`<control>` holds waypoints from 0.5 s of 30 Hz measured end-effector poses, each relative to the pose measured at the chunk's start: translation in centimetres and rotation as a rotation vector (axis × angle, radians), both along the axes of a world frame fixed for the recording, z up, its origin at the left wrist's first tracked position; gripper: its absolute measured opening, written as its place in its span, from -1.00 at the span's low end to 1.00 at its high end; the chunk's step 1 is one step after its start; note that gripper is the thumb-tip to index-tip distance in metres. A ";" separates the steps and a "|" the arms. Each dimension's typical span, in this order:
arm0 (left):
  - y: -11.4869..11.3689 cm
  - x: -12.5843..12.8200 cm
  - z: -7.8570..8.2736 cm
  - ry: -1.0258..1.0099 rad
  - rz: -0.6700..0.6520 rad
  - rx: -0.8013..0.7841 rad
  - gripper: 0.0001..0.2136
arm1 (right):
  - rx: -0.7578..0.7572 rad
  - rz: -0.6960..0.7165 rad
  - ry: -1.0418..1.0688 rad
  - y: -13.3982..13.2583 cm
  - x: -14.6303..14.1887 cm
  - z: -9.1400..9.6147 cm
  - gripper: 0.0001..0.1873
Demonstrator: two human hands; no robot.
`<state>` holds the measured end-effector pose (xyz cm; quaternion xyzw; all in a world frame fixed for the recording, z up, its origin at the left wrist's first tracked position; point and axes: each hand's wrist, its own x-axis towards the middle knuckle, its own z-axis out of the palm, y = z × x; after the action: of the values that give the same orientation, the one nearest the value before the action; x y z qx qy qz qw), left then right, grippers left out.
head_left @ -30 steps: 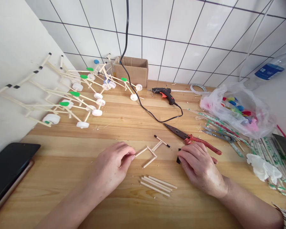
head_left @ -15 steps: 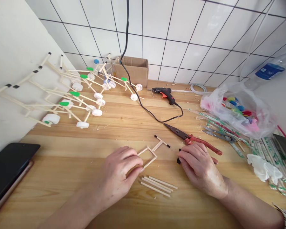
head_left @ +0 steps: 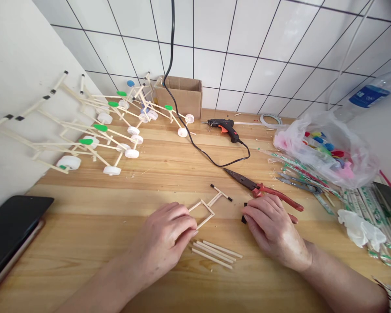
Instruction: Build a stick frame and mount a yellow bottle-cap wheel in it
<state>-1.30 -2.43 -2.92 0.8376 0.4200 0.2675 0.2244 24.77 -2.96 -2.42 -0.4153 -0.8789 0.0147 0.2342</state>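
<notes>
Head view: left hand [head_left: 171,232], grip pinched, has moved to the stick frame's [head_left: 208,208] near leg [head_left: 204,222].

2 bare forearms [head_left: 342,276] — thin dark bands [head_left: 389,290] on the right.

A small frame [head_left: 207,207] of pale wooden sticks is laid flat on the table [head_left: 143,187], its two near-parallel prongs joined by a crosspiece, their ends partly hidden; its stem is topped by a black-tipped bar. A dark piece [head_left: 243,219], mostly covered, is seen to its right.
</notes>
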 end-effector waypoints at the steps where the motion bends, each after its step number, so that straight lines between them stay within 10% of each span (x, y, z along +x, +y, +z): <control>1: 0.0 0.0 0.0 -0.002 0.001 0.003 -0.83 | 0.002 0.000 0.001 0.0 0.0 0.0 -0.80; 15: 0.0 0.0 -0.2 0.038 0.005 -0.003 -0.80 | 0.004 -0.002 0.006 0.0 0.0 -0.1 -0.79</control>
<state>-1.34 -2.39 -3.14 0.8412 0.4268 0.2513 0.2169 24.76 -2.97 -2.48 -0.4155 -0.8779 0.0142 0.2376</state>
